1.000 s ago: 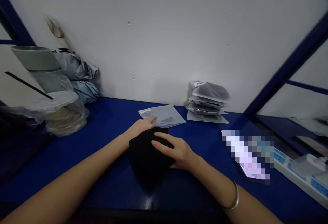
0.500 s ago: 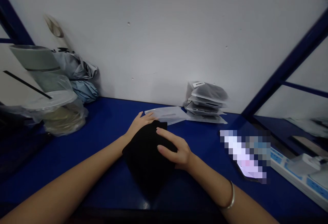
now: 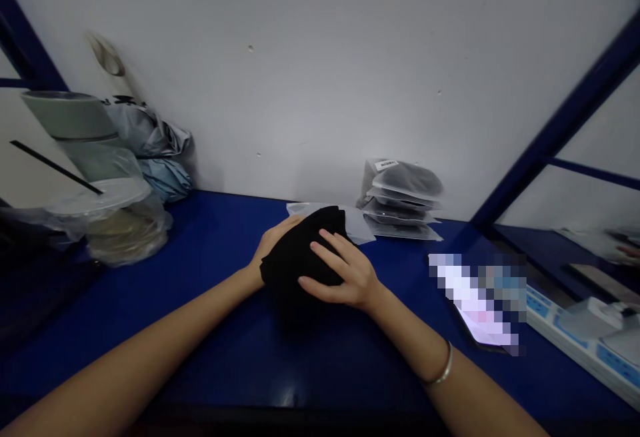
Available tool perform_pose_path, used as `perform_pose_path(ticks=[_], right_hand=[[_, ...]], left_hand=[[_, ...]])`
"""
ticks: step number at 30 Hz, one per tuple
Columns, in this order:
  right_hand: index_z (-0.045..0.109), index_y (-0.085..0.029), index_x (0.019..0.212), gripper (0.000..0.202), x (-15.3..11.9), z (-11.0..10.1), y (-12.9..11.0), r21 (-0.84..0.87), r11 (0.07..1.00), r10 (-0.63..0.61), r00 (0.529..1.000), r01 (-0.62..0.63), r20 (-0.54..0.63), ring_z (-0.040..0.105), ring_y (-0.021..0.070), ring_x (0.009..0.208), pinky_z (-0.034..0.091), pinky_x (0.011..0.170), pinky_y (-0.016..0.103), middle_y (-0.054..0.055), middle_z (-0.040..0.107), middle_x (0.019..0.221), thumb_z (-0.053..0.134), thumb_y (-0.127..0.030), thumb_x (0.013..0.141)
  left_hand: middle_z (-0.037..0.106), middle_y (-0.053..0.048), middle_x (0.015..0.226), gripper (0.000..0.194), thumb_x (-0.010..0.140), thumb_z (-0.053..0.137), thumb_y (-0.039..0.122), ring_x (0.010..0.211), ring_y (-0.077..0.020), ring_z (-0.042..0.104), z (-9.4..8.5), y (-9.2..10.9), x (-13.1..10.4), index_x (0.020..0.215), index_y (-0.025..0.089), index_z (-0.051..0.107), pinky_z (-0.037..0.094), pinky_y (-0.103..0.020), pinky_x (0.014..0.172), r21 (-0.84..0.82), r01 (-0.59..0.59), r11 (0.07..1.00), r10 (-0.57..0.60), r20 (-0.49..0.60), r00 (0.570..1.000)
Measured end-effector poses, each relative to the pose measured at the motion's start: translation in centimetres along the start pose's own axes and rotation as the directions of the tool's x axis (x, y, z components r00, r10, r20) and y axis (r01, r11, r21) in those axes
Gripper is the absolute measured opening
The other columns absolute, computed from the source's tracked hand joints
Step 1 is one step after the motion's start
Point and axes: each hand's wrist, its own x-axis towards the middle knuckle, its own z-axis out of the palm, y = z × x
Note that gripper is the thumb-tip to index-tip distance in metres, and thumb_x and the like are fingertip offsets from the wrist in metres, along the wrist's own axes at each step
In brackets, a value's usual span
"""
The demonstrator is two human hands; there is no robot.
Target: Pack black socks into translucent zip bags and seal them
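A folded black cloth [image 3: 293, 277] is held between both hands over the middle of the blue table. My right hand [image 3: 347, 270] lies on its right side, fingers a little apart and pressed on the fabric. Behind the cloth's left edge is my left hand [image 3: 273, 240], its fingers mostly hidden by the fabric. A translucent plastic bag [image 3: 361, 226] lies flat on the table just beyond the cloth, partly covered by it.
Several packed translucent bags [image 3: 403, 200] are stacked by the wall. To the right lie a lit phone [image 3: 475, 307] and a white power strip [image 3: 575, 347]. A lidded cup in plastic [image 3: 125, 224] and wrapped bundles [image 3: 167, 177] stand at the left on the blue table [image 3: 220, 370].
The black cloth has moved up and away towards the flat bag and looks more compact. My left hand's fingers have gone behind it, and my right hand has shifted with it.
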Motion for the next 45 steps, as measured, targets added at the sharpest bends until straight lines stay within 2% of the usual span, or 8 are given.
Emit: perform_pose_path(ticks=[4,12,18,22,28,34,40,45], right_hand=[[0.056,-0.028,0.099,0.030,-0.5,0.2,0.4,0.076,0.997,0.012,0.999,-0.015,0.044,0.047,0.0228,0.114,0.051,0.084,0.036,0.005,0.058,0.107,0.061,-0.014,0.073],[0.052,-0.023,0.110,0.032,-1.4,0.2,0.0,0.280,0.949,0.091,0.976,-0.146,0.200,0.040,0.0216,0.120,0.047,0.090,0.039,0.010,0.051,0.119,0.051,-0.014,0.079],[0.034,-0.021,0.126,0.050,-2.2,0.2,0.6,0.387,0.886,0.144,0.945,-0.256,0.295,0.037,0.0213,0.122,0.044,0.092,0.039,0.015,0.040,0.130,0.050,-0.020,0.079],[0.035,-0.019,0.126,0.053,-2.1,0.1,0.6,0.398,0.872,0.162,0.935,-0.285,0.315,0.040,0.0203,0.120,0.045,0.091,0.036,0.015,0.042,0.128,0.052,-0.019,0.076],[0.043,-0.019,0.121,0.044,-2.1,-0.3,1.6,0.209,0.938,0.210,0.933,-0.277,0.293,0.039,0.0219,0.121,0.043,0.093,0.040,0.015,0.044,0.126,0.047,-0.013,0.077],[0.045,-0.019,0.122,0.061,-2.0,-0.5,2.4,-0.065,0.925,0.370,0.842,-0.375,0.394,0.043,0.0253,0.116,0.043,0.093,0.042,0.012,0.048,0.122,0.046,0.001,0.065],[0.041,-0.016,0.127,0.068,-1.4,0.5,1.4,-0.271,0.861,0.508,0.753,-0.430,0.419,0.041,0.0324,0.116,0.046,0.089,0.045,0.015,0.047,0.124,0.050,0.002,0.062],[0.042,-0.017,0.125,0.052,-1.8,1.1,1.6,-0.322,0.832,0.545,0.772,-0.451,0.328,0.045,0.0302,0.113,0.046,0.086,0.046,0.015,0.052,0.119,0.045,-0.007,0.074]], left_hand=[[0.055,-0.007,0.117,0.036,0.076,0.048,0.031,0.109,-0.0215,0.050,0.1,-0.6,0.3,0.108,0.017,0.054,0.034,-0.038,0.100,-0.095,0.062,0.994,-0.067,-0.061,0.996],[0.037,-0.003,0.135,0.047,0.080,0.043,0.033,0.124,-0.0183,0.034,0.3,-2.2,-0.1,0.126,0.024,0.039,0.026,-0.034,0.105,0.104,0.034,0.994,-0.035,0.010,0.999],[0.032,0.000,0.138,0.046,0.084,0.037,0.028,0.126,-0.0156,0.030,0.2,-2.5,0.0,0.130,0.027,0.033,0.025,-0.031,0.106,0.161,-0.004,0.987,0.000,0.023,1.000],[0.031,-0.001,0.139,0.050,0.083,0.039,0.026,0.127,-0.0161,0.029,0.1,-2.4,0.0,0.132,0.029,0.028,0.026,-0.034,0.105,0.219,-0.009,0.976,-0.004,0.060,0.998],[0.040,-0.002,0.133,0.052,0.079,0.046,0.018,0.122,-0.0176,0.037,-0.1,-0.6,-0.2,0.128,0.027,0.034,0.030,-0.039,0.103,0.253,-0.147,0.956,0.148,0.015,0.989],[0.045,-0.005,0.128,0.061,0.069,0.039,0.000,0.117,-0.0175,0.043,0.5,0.6,-0.4,0.126,0.021,0.039,0.038,-0.038,0.098,0.357,-0.153,0.921,0.188,-0.065,0.980],[0.046,-0.006,0.128,0.071,0.062,0.034,-0.006,0.124,-0.0184,0.035,1.4,1.4,-1.0,0.129,0.019,0.034,0.038,-0.040,0.098,0.493,-0.321,0.808,0.347,0.042,0.937],[0.048,-0.006,0.126,0.061,0.072,0.034,-0.001,0.125,-0.0190,0.032,2.6,2.7,-1.9,0.129,0.020,0.032,0.044,-0.036,0.093,0.424,-0.485,0.765,0.451,0.184,0.873]])
